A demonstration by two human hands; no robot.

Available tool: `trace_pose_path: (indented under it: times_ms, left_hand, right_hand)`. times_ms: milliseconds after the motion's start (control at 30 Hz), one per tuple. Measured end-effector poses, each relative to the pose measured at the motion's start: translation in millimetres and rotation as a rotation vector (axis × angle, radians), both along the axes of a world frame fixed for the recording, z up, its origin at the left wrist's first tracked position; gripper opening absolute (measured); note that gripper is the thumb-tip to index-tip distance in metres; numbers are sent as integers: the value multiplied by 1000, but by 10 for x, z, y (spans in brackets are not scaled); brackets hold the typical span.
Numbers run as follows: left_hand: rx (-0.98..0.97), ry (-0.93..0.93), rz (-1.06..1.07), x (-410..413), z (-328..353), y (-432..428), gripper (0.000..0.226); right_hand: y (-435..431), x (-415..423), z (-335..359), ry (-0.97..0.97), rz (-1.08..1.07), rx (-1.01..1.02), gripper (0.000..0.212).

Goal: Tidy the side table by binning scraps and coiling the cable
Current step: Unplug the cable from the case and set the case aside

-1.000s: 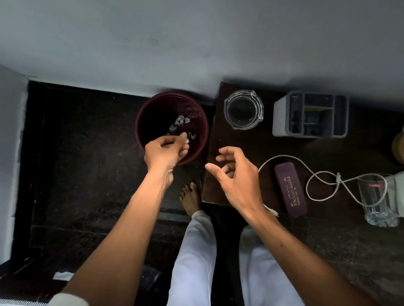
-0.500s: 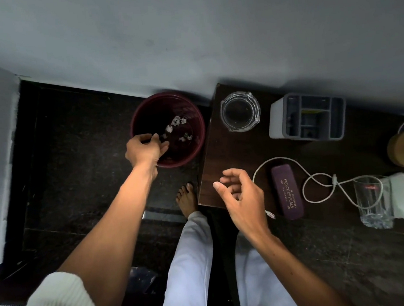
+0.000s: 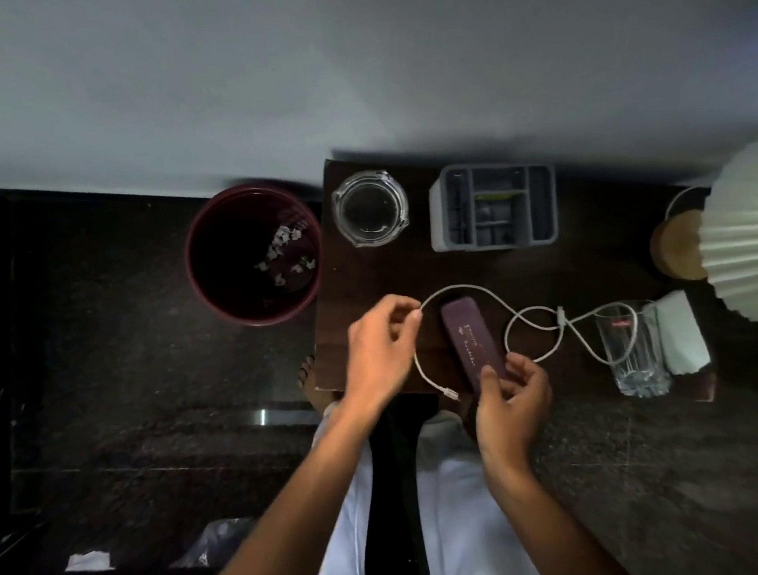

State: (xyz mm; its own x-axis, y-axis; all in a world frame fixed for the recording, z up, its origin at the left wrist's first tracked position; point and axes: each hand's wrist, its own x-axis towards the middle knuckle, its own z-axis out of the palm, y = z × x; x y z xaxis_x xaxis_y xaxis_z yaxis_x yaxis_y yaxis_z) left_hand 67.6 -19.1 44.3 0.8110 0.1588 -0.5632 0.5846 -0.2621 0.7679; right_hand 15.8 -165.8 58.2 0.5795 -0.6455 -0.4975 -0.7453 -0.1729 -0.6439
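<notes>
Cable [image 3: 459, 286] next: scraps [image 3: 283, 246] binned, left hand [image 3: 381, 356] off the bin [image 3: 190, 262].
We pinch it; case [image 3: 468, 339] just right of pinch (right hand [image 3: 511, 404] clasps that).

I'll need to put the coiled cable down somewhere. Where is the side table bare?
Bare wood lies in front of the ashtray, left of the cable, and in a wider patch between the organizer, lamp base and cable. The front is crowded: purple case, cable loops, glass.
</notes>
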Motion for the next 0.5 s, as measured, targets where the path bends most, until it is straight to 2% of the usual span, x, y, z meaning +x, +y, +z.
trace_pose_path:
  times_ms: [100,200,367,500]
  left_hand:
    - [81,-60,-157,67,40,-313,20]
    - [135,-64,-213,135,50,-482,31]
    - [233,12,-351,168,-46,-535,35]
    - [254,-3,-352,135,-117,-563,35]
  right_hand:
    - [-133,-91,-80,111,-40,-6,42]
    - [-204,-174,-140,172,-49,36,48]
    - [-262,-238,-269,188,-48,114,54]
    - [-316,-227,-364,166,-30,225,49]
